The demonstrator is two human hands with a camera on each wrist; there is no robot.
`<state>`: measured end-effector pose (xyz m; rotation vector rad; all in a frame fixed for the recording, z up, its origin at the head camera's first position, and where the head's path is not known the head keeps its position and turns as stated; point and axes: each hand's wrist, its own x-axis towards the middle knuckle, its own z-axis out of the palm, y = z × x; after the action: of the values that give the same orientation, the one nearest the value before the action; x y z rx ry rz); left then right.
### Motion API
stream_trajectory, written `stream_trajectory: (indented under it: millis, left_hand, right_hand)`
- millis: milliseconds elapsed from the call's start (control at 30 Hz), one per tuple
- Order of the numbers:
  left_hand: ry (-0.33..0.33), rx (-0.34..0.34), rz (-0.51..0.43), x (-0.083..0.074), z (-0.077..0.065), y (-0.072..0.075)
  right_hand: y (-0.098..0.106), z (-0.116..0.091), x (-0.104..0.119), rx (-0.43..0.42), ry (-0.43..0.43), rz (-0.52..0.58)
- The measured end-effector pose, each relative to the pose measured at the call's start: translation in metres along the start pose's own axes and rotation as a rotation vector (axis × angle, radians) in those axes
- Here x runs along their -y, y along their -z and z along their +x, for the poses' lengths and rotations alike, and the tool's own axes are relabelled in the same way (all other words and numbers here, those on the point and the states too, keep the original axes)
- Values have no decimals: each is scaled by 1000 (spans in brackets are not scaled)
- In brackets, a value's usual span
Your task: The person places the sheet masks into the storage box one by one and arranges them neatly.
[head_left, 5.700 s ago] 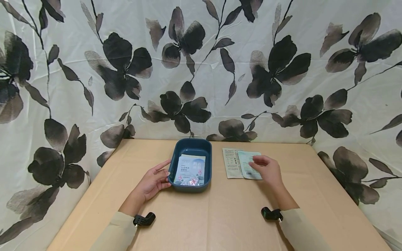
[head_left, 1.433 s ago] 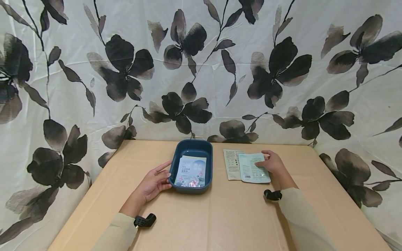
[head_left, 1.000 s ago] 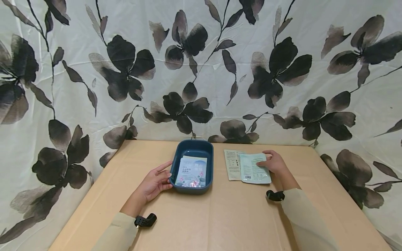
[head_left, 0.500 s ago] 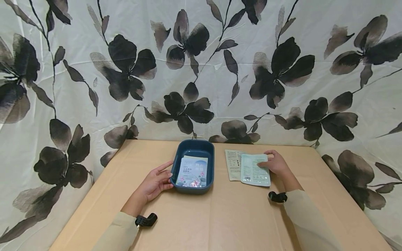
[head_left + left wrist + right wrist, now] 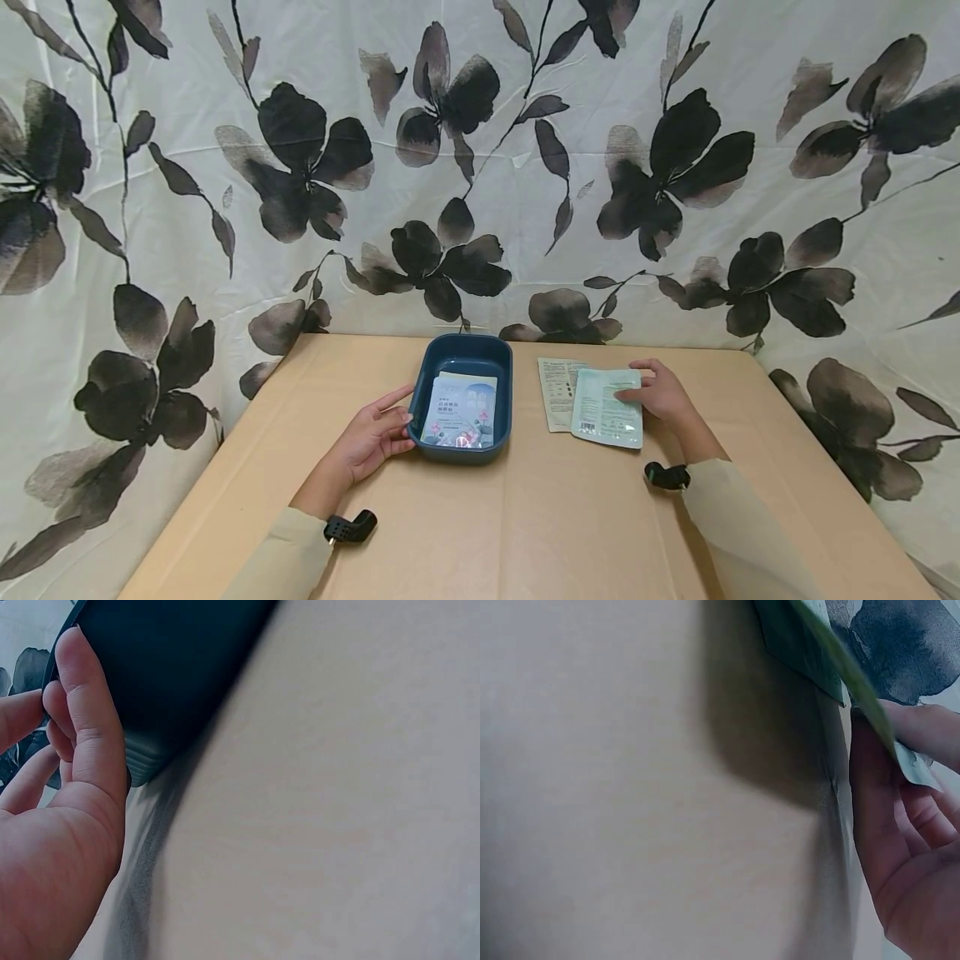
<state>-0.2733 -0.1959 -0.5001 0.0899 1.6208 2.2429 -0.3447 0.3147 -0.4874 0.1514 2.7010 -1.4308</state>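
Head view: the right hand (image 5: 663,398) pinches the right edge of a pale green sachet (image 5: 602,408) between thumb and fingers, right of the blue tray (image 5: 459,456); the left hand (image 5: 371,436), fingers loosely spread, holds the tray's left rim. Both hands angle inward.

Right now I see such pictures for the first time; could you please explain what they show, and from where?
No robot here: a person works bare-handed. The wide view comes from a camera worn on the head; the two close ones, from black cameras on the wrists. On the table stands a blue tray with a flowered packet inside; the left hand holds the tray's edge. The right hand pinches a pale green packet, which partly hides another packet on the table.
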Motion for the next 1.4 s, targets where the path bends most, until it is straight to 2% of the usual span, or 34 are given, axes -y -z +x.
stream_trajectory:
  millis: [300,500,767,967,1200,1400]
  left_hand:
    - [5,8,-1,0,-1,1]
    - [6,6,2,-1,-3,0]
    - [4,16,-1,0,-3,2]
    - [-7,37,-9,0,-3,3]
    - [-9,47,-22,0,-4,4]
    - [0,43,-33,0,-4,4]
  right_hand:
    - [1,-3,-2,23,10,87]
    - [3,-5,-2,32,32,80]
    - [2,-10,-1,63,61,141]
    - [-1,-12,-1,87,34,201]
    - [-4,-14,-1,92,57,184]
    - [-8,-16,-1,103,62,222]
